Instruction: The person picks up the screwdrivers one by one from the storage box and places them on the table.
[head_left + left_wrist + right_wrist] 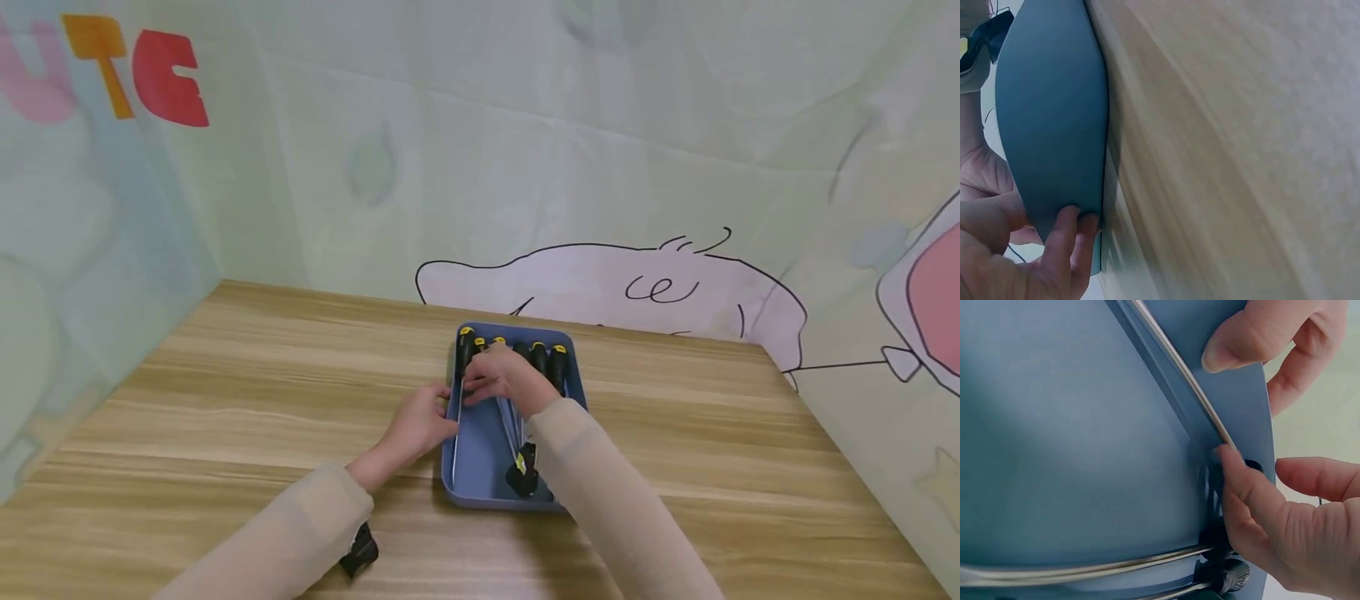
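A blue tray [480, 503] holds several screwdrivers, their black, yellow-ended handles along its far end. My left hand [422, 421] grips the tray's left wall, thumb over the inner side and fingers against the outer face, as the left wrist view shows. Along that wall lies a long screwdriver [458, 425] with a thin metal shaft. My right hand [501, 372] reaches in over the far part of the tray. In the right wrist view, its fingertips touch this screwdriver's shaft [1200, 397] right by the handle, while the thumb stands apart.
More screwdrivers [557, 365] lie at the tray's right side, partly under the right arm. A black wrist camera [522, 479] hangs below the right sleeve, another [360, 552] below the left. The wooden table [262, 400] meets a printed cloth backdrop [337, 167] behind.
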The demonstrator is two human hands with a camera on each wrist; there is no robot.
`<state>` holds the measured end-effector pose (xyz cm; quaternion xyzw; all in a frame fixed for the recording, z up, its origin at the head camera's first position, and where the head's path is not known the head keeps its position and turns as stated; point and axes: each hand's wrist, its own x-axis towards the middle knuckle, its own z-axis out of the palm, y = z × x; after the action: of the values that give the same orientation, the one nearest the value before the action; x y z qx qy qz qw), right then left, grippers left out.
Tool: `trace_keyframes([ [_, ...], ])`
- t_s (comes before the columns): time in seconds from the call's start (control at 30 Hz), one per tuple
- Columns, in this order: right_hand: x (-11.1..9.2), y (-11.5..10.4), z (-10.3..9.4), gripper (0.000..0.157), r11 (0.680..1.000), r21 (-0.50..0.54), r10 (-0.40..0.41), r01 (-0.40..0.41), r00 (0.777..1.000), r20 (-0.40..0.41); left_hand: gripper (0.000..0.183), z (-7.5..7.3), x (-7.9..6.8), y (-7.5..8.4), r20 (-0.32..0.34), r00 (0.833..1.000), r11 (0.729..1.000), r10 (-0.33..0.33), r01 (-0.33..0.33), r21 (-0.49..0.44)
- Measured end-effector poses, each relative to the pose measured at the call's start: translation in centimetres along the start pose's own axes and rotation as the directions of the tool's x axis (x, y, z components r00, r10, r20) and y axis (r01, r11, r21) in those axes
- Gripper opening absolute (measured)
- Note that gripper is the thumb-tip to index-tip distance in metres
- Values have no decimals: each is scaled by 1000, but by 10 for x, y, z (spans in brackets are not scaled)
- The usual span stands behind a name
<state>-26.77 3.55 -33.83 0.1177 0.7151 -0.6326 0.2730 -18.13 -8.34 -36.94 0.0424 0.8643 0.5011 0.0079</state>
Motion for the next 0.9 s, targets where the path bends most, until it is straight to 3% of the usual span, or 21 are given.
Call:
trace_keyframes([
  [0.17,1,1,2,43,1000,-4,-6,6,1000,-3,37,-1,0,0,7,1000,1000,-25,25,13],
  [0.3,2,3,1,42,1000,-9,-6,6,1000,13,37,-1,-1,0,5,1000,1000,-23,23,17],
  [0.53,4,7,-4,65,999,-34,-2,4,999,37,37,4,0,1,11,999,999,-34,34,14],
  [0.9,8,7,-4,76,991,-126,-29,41,996,88,39,1,2,1,28,998,999,-51,51,0],
])
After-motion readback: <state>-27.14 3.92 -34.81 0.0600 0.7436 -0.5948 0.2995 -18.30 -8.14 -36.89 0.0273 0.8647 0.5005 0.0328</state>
